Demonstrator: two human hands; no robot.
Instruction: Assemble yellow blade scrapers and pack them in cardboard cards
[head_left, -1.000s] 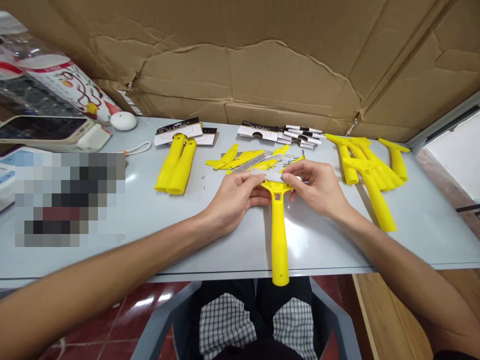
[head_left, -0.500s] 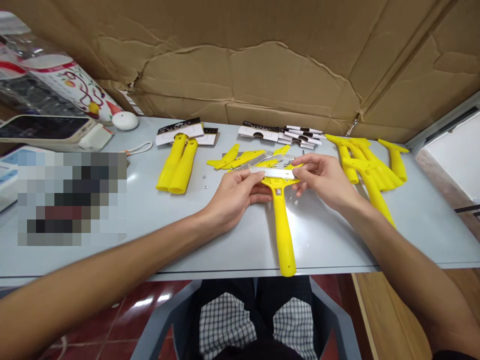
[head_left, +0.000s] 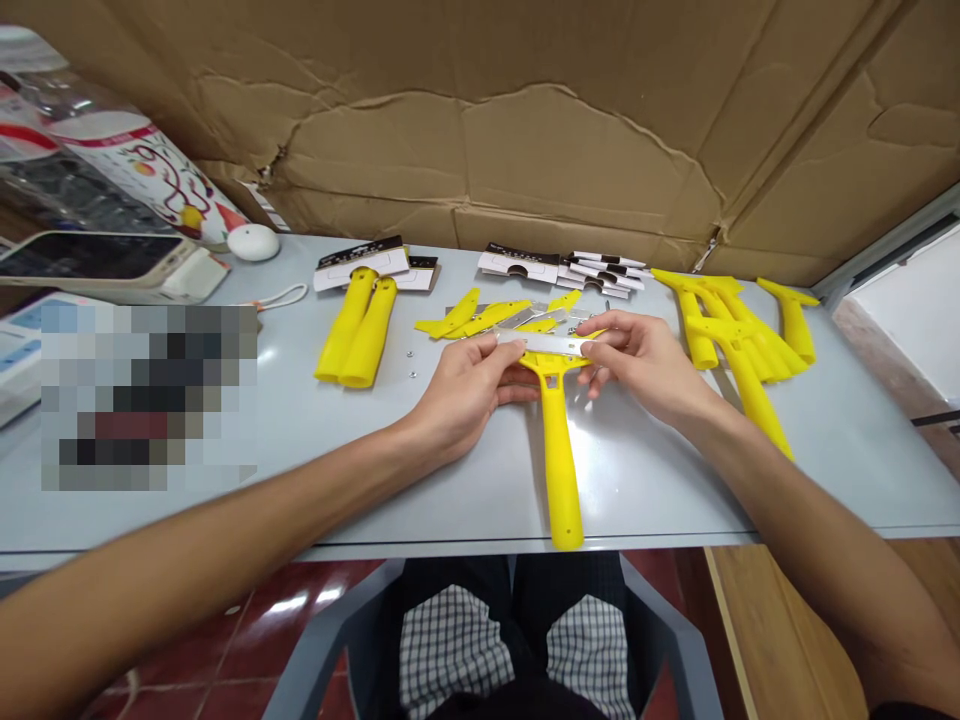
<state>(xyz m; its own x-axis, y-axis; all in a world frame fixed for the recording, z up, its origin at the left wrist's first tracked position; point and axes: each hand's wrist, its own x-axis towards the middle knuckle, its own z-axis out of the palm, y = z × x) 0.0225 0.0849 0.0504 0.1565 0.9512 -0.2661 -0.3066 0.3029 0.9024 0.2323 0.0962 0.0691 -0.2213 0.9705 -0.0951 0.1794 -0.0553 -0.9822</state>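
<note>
A yellow T-shaped handle (head_left: 561,450) points toward me near the table's front edge, with a flat metal blade (head_left: 551,344) lying across its wide head. My left hand (head_left: 469,395) pinches the left end of the blade and head, thumb on top and fingers beneath. At the other end, my right hand (head_left: 645,362) holds the blade and head between thumb and fingers. Just behind my hands lies a pile of yellow flat pieces (head_left: 491,318) and metal blades (head_left: 517,317).
Two yellow handles (head_left: 356,330) with black and white cards (head_left: 360,262) lie left of centre. More cards (head_left: 517,265) sit at the back. Several yellow handles (head_left: 757,390) lie at right. A phone (head_left: 97,255), bottles (head_left: 142,160) and small nuts (head_left: 411,365) are at left. Cardboard (head_left: 480,130) stands behind.
The handle's lower end has swung slightly left. Both hands keep their hold, and my right hand has shifted a little left with the blade.
</note>
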